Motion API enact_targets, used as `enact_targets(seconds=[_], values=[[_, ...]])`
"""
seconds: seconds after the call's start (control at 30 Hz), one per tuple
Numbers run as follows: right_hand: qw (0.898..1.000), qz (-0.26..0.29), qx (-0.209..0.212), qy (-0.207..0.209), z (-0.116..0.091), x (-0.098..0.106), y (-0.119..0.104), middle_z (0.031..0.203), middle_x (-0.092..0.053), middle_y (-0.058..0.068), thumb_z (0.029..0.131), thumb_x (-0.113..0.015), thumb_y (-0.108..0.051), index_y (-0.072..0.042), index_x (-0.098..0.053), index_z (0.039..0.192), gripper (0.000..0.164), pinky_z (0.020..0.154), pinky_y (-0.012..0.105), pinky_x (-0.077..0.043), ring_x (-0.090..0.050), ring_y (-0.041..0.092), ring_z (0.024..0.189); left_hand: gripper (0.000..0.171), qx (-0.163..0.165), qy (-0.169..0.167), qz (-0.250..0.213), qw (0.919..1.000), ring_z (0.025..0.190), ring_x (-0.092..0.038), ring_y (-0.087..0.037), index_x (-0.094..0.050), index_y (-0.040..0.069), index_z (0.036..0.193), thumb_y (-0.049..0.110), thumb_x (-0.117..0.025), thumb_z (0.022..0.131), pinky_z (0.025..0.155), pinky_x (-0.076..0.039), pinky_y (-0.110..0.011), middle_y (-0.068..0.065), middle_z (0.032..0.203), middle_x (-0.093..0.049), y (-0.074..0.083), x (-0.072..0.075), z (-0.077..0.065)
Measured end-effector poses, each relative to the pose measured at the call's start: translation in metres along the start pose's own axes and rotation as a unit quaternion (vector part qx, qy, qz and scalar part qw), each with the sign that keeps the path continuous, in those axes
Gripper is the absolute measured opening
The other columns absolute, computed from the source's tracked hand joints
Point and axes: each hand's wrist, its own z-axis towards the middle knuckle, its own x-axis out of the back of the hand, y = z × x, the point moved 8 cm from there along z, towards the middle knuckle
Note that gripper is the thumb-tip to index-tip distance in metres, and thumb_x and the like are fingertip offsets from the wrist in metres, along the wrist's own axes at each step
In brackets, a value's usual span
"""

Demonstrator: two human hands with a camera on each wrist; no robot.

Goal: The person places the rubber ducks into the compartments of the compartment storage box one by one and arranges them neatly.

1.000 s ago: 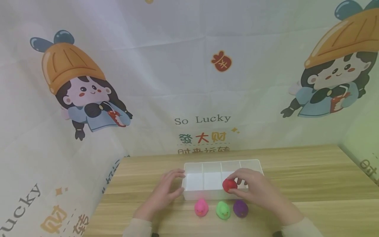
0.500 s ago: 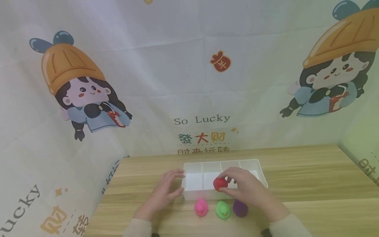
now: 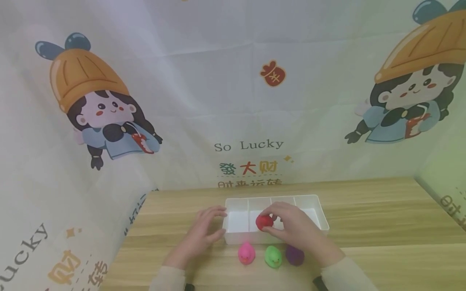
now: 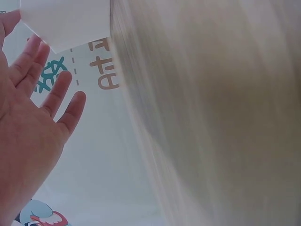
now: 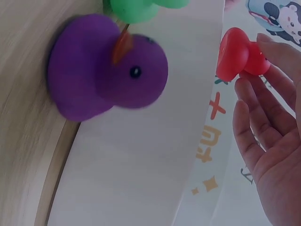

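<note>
Between thumb and fingers my right hand (image 3: 291,223) pinches a red rubber duck (image 3: 264,222), over the second compartment from the left of the white divided box (image 3: 274,237). The right wrist view shows the red duck (image 5: 236,54) above the box's rim, its flat underside facing the camera. My left hand (image 3: 205,230) is at the box's left end, fingers extended, fingertips right at its wall. In the left wrist view this hand (image 4: 35,103) has its fingers spread beside the box corner (image 4: 68,23).
In front of the box stand a pink duck (image 3: 246,254), a green duck (image 3: 273,256) and a purple duck (image 3: 295,255), the purple one partly under the right hand. The wooden table (image 3: 378,218) meets a printed cloth backdrop (image 3: 204,101) behind.
My right hand has carried the red duck leftward, from the third compartment to over the second. The left hand has stayed at the box's left end.
</note>
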Motion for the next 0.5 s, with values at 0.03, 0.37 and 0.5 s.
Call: enact_targets(seconds=[0.03, 0.37, 0.5], values=[[1.0, -0.001, -0.002, -0.001, 0.001, -0.001, -0.001, 0.094, -0.072, -0.011, 0.084, -0.086, -0.018, -0.019, -0.074, 0.104, 0.023, 0.081, 0.029, -0.059, -0.066, 0.01, 0.09, 0.042, 0.0, 0.0, 0.0, 1.0, 0.148, -0.037, -0.033, -0.061, 0.016, 0.133, 0.017, -0.074, 0.093, 0.125, -0.029, -0.061, -0.005, 0.157, -0.05, 0.0, 0.0, 0.0], [1.0, -0.002, -0.016, -0.002, 0.011, -0.015, -0.008, 0.099, -0.073, -0.009, 0.084, -0.086, -0.019, -0.017, -0.075, 0.105, 0.024, 0.087, 0.029, -0.06, -0.066, 0.009, 0.093, 0.041, 0.009, 0.0, 0.005, 0.9999, 0.149, -0.037, -0.033, -0.062, 0.016, 0.132, 0.016, -0.075, 0.093, 0.125, -0.029, -0.061, -0.006, 0.155, -0.052, 0.0, 0.003, 0.0], [1.0, 0.0, -0.018, 0.004, 0.013, -0.017, -0.008, 0.099, -0.073, -0.011, 0.084, -0.086, -0.019, -0.02, -0.074, 0.105, 0.024, 0.089, 0.03, -0.06, -0.067, 0.007, 0.095, 0.042, 0.007, -0.004, 0.007, 0.9999, 0.149, -0.037, -0.032, -0.062, 0.016, 0.133, 0.016, -0.075, 0.093, 0.125, -0.03, -0.06, -0.005, 0.155, -0.052, 0.0, 0.001, 0.001]])
